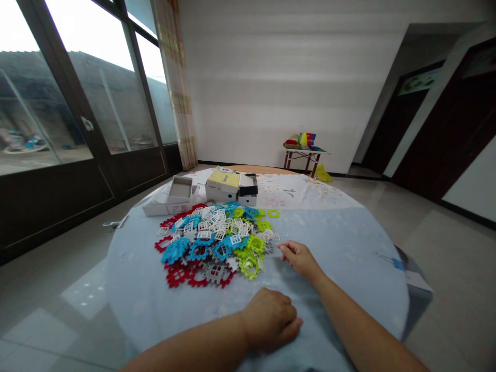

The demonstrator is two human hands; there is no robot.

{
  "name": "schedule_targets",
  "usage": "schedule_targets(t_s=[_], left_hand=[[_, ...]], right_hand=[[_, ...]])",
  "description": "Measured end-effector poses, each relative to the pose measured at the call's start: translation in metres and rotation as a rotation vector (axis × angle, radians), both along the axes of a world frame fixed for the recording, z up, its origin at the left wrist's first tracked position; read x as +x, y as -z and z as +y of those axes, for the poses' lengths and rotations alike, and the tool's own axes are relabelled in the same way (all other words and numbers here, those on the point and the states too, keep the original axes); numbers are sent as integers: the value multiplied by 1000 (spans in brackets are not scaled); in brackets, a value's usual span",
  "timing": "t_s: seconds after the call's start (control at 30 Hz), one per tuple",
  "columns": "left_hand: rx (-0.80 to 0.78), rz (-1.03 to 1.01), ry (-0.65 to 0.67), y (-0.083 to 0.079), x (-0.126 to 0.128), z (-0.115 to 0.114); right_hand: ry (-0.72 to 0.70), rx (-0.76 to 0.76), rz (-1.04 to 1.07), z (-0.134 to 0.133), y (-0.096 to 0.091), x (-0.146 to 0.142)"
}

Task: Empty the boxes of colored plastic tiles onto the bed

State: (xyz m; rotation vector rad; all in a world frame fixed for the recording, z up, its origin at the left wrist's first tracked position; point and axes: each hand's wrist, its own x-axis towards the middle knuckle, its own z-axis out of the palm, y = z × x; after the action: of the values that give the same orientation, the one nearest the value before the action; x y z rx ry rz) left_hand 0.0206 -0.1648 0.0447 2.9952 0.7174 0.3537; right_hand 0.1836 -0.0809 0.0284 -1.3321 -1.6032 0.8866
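Observation:
A heap of plastic building pieces lies on the table in front of me. Blue, lime green, red and grey notched frames make up much of it, with small white lattice window pieces on top. My right hand hovers just right of the heap, its fingers curled in and nothing visible in them. Closer to me, my left hand rests on the tablecloth with fingers folded under; its palm side is hidden. Neither hand touches the pieces.
Behind the heap stand a yellow-and-white box, an open white box and a white tray. A pale blue cloth covers the round table. A small side table with colourful items is by the far wall.

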Motion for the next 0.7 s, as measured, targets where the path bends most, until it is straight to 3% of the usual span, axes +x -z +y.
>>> schedule_targets(t_s=[0.33,0.6,0.7], left_hand=[[-58,175,-166,-10,19,-6],[-159,380,-228,-21,26,-7],[-152,397,-252,-20,31,-8]], right_hand=[[-47,9,-18,-38,-14,-11],[80,52,-6,-40,15,-7],[50,56,-58,-37,20,-8]])
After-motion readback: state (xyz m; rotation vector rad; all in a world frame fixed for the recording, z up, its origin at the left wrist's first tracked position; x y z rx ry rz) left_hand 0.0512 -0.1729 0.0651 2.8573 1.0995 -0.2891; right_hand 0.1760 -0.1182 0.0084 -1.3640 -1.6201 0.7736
